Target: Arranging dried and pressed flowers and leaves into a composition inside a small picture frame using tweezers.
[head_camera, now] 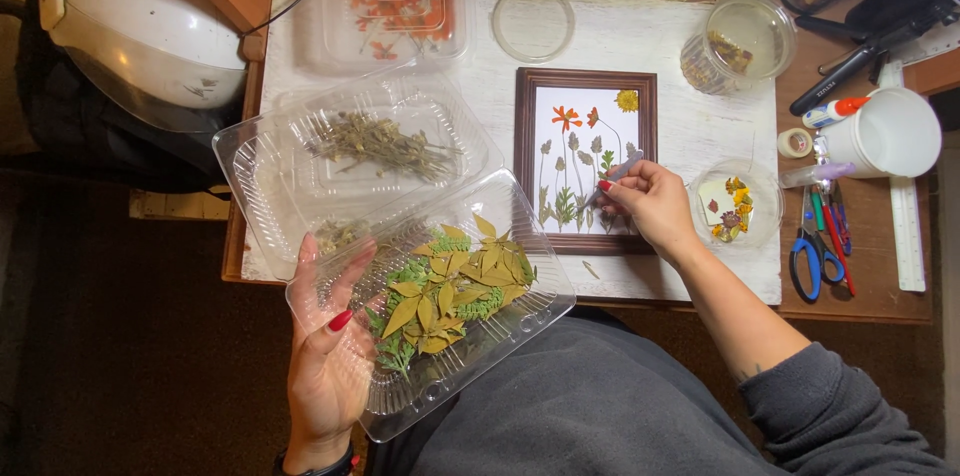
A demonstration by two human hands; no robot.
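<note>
While the left hand (325, 361) grips the open leaf tray (440, 306), the right hand (650, 201) pinches tweezers (612, 179) over the frame (587, 158), arranging pressed leaves; next calls for careful placement.

Grey sleeve, red-painted nails, dark wristband.

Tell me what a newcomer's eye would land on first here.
Probably the open clear clamshell box of pressed green and yellow leaves, held up in the left hand at lower centre. Next, the brown picture frame mid-table, with pressed flowers on white, where the right hand works with tweezers. Blue-handled scissors lie right.
</note>
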